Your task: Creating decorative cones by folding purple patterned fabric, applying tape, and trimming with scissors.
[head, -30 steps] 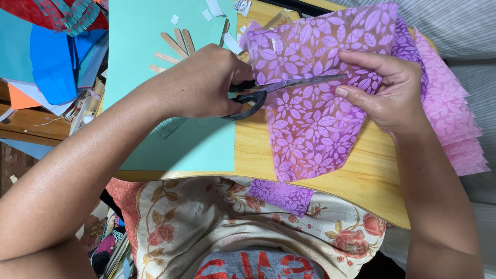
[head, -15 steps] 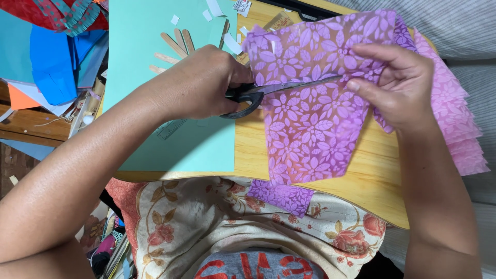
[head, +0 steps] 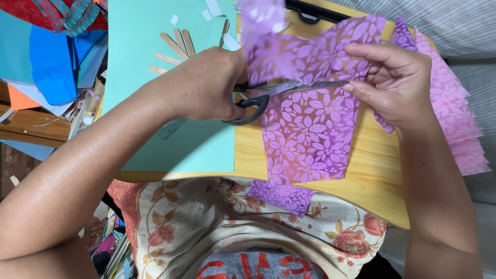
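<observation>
Cutting farther across purple floral sheet [head: 310, 134] | left hand [head: 206, 85] fingers grip scissors [head: 279, 93] | right hand [head: 395, 82] pinches sheet

Left hand [head: 206, 85] scissors [head: 281, 93] cutting purple sheet [head: 310, 129]; right hand [head: 395, 82] pinching.

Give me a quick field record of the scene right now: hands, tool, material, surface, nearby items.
left hand: grips the black handles of the scissors, knuckles up
right hand: fingers pinch the purple floral sheet near the blade tips
scissors: blades lie across the sheet, pointing toward the right hand
surface: wooden board
under left hand: teal paper
nearby: wooden sticks on the teal paper; purple offcut on the lap; stacked pink sheets at right
</observation>
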